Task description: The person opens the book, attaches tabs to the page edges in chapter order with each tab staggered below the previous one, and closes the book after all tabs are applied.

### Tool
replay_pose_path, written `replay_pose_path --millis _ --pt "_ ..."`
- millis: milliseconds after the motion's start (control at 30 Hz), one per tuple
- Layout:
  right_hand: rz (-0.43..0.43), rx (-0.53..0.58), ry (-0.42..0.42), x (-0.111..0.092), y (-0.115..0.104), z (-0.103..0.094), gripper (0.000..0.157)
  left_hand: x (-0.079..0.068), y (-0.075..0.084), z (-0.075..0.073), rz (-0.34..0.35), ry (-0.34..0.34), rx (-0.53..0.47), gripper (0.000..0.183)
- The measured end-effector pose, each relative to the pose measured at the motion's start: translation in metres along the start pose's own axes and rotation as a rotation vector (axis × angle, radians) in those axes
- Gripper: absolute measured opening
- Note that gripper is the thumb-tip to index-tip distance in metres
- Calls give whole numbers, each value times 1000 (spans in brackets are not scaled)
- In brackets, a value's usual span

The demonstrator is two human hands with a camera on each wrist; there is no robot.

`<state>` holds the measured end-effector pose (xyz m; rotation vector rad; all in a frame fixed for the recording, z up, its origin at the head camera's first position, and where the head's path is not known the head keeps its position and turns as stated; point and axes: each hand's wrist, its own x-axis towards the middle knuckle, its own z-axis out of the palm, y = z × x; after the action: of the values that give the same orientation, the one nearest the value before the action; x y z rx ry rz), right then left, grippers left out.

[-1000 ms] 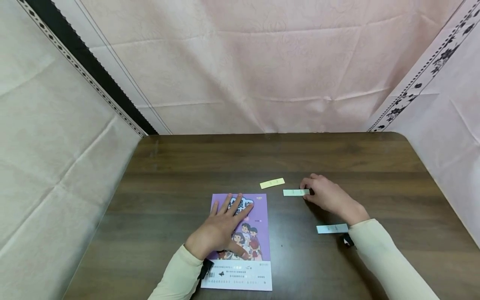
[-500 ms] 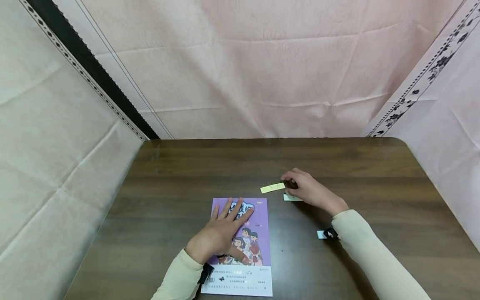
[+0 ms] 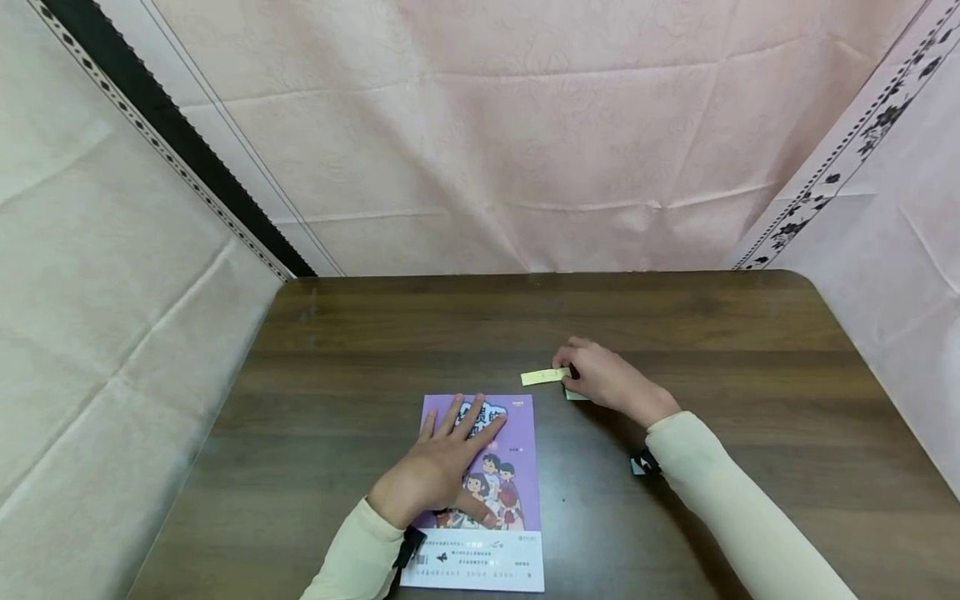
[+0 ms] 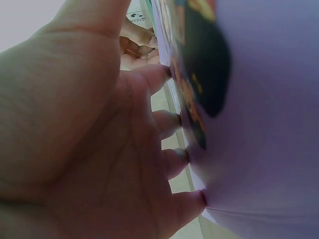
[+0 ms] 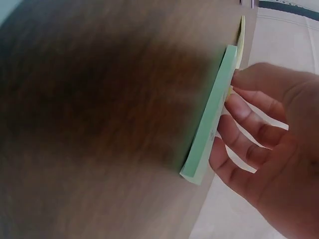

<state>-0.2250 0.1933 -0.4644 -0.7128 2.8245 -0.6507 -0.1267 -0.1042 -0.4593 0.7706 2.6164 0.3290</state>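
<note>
Spread fingers of my left hand (image 3: 435, 473) rest on a purple booklet (image 3: 520, 433) with cartoon children on its cover. In the left wrist view its fingertips touch the cover. Beyond the booklet's upper right corner, my right hand (image 3: 615, 382) pinches the right end of a yellow sticky note pad (image 3: 538, 377) between thumb and fingers. A green sticky note pad (image 3: 574, 396) lies just below, partly hidden under that hand. The right wrist view shows the green pad (image 5: 212, 119) in front of the fingers, with the yellow pad (image 5: 241, 42) behind it.
A blue sticky note pad (image 3: 637, 467) peeks out from under the right wrist, mostly covered. The brown wooden table (image 3: 360, 333) has a rounded far right corner. Pale cloth (image 3: 480, 167) hangs behind it and along both sides.
My right hand has left the green pad's right end and moved left to the yellow pad, taking hold of its end. My left hand stays on the booklet.
</note>
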Motion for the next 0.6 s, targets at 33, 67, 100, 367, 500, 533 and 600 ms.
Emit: replay_pose_path --millis 33,67,100,367,500,533,600 --pt "3 -12 2 0 -1 0 18 0 0 0 -1 0 -4 134" --pt "5 -18 3 -1 -1 0 18 0 0 0 -2 -1 -8 134" --pt "6 -19 7 -2 -1 -1 18 -1 0 -1 -3 -3 -11 134" --pt "-14 -20 87 -20 -4 -3 19 0 2 2 -1 -15 -19 134" --pt "-68 -84 167 -30 -8 -6 22 2 1 1 1 -14 -9 133" --pt "-82 -97 184 -32 -9 -7 22 2 1 1 -1 -12 -6 133" --pt "-104 -115 209 -37 -11 -10 24 3 0 1 -6 -11 -1 133"
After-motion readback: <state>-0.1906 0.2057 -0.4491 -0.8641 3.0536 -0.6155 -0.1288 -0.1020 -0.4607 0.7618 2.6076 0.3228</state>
